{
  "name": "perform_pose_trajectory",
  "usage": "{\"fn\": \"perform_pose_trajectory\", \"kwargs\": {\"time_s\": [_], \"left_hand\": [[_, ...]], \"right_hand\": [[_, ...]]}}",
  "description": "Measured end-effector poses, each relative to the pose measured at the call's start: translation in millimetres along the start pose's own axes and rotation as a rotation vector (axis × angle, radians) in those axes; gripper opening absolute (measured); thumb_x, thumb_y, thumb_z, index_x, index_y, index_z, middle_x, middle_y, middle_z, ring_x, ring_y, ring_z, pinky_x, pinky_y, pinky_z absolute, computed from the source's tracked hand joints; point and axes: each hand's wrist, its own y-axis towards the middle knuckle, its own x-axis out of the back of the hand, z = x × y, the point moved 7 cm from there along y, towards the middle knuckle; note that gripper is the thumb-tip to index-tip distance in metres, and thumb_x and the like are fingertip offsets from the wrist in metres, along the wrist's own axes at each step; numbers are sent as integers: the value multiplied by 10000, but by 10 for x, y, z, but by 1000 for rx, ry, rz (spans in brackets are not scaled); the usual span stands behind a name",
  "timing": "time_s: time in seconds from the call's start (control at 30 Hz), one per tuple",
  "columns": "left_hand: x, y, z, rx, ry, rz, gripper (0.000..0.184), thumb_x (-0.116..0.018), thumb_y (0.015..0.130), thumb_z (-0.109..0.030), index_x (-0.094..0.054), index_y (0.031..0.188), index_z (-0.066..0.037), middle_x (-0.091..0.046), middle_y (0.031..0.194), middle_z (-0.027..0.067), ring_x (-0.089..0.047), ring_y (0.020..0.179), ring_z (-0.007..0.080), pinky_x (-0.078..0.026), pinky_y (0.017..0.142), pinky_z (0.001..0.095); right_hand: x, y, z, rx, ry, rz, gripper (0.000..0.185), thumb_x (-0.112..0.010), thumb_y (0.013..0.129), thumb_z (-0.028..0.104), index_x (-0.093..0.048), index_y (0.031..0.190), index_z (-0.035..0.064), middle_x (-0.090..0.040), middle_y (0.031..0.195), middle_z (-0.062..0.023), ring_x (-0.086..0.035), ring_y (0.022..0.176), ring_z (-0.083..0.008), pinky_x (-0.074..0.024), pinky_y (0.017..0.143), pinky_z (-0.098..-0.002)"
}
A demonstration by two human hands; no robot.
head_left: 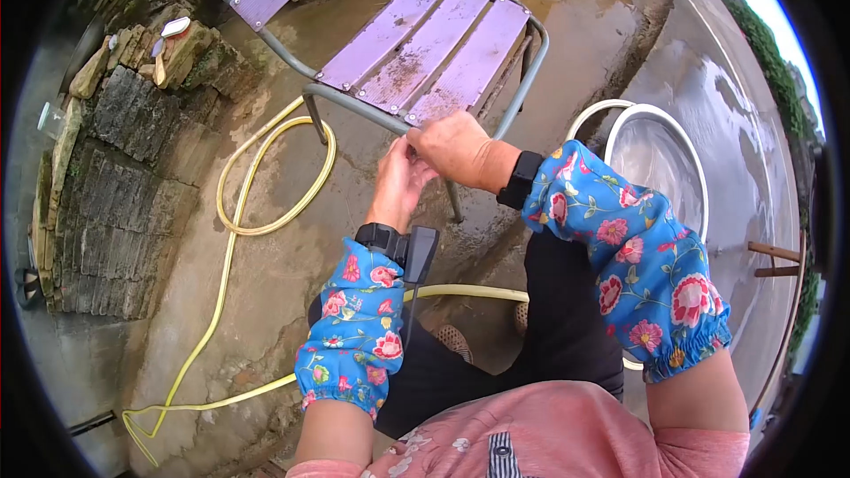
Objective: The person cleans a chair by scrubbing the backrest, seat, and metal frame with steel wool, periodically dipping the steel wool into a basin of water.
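Note:
A chair (386,31) with purple slats and a grey metal frame stands in front of me, its seat smeared with dirt. My left hand (400,179) and my right hand (462,149) meet at the front edge of the seat. The right fingers are closed in a pinch, partly over the left fingertips, which are also drawn together. Whatever lies between them, if anything, is hidden. Both forearms wear blue floral sleeves, and a black band circles each wrist.
A yellow hose (469,290) runs behind my feet and coils on the wet concrete at left. To my right is a round, pale-rimmed basin (704,199) holding water. A stacked stone wall (124,115) borders the left side. Wooden bars (775,253) stick out at far right.

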Motion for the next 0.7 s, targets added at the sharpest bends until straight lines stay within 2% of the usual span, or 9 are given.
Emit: {"fn": "perform_pose_trajectory", "kwargs": {"time_s": [0.07,0.13,0.23,0.33,0.37,0.47,0.5,0.6,0.7], "left_hand": [[52,63,61,13,-83,29,267,-471,978,-284,-555,1093,-57,-606,1066,102,-601,946,231,-512,782,393],[9,-6,4,-21,-47,56,221,-497,967,-262,-545,1059,-67,-605,1046,94,-598,933,222,-506,772,387],[-60,-45,-17,-74,36,76,150,-540,946,-222,-522,999,-83,-603,1014,78,-595,907,208,-495,757,383],[-87,-33,-40,-82,102,34,145,-589,918,-177,-510,992,-81,-605,997,75,-592,883,212,-487,757,394],[-51,-10,-37,-82,100,55,159,-602,912,-174,-513,1005,-80,-608,993,78,-595,884,219,-487,762,398],[-44,-19,-23,-52,101,78,215,-632,902,-170,-523,1066,-83,-618,991,85,-601,892,233,-488,774,406],[-37,-19,-30,-54,125,55,229,-630,907,-178,-523,1087,-86,-619,998,85,-601,896,233,-488,777,408],[-46,6,-53,-68,176,21,247,-624,916,-199,-523,1113,-89,-621,1007,81,-600,902,229,-484,787,408],[-24,-106,-26,-63,201,-12,255,-619,923,-225,-521,1117,-91,-621,1010,73,-595,909,218,-475,805,398]], "right_hand": [[2,-126,-24,-252,190,-166,151,-639,779,166,-608,910,98,-647,796,-82,-663,732,-286,-525,611,-390],[-88,-303,19,-417,280,-128,181,-654,798,176,-631,960,98,-666,862,-98,-670,789,-286,-535,654,-378],[-251,-714,0,-652,545,-705,309,-727,775,166,-650,1060,73,-680,979,-124,-673,834,-281,-539,721,-347],[-546,-878,40,-800,795,-897,288,-721,778,105,-648,1053,59,-681,958,-114,-663,795,-217,-524,716,-307],[-649,-945,31,-848,869,-882,265,-705,796,74,-643,1052,44,-671,901,-75,-607,761,-118,-497,685,-270],[-903,-1103,49,-994,1026,-874,255,-697,798,92,-635,1039,39,-677,920,-114,-664,813,-179,-519,732,-291],[-1008,-1191,38,-1107,1143,-839,233,-689,822,101,-634,1035,23,-675,868,-82,-615,786,-95,-508,706,-269],[-1138,-1187,-108,-1099,1589,-1055,230,-676,859,106,-643,1047,-23,-666,883,-20,-583,777,-70,-493,704,-245],[-1162,-927,87,-1080,1841,-1068,236,-694,848,86,-649,1054,-21,-670,913,-31,-594,799,-71,-490,710,-225]]}}
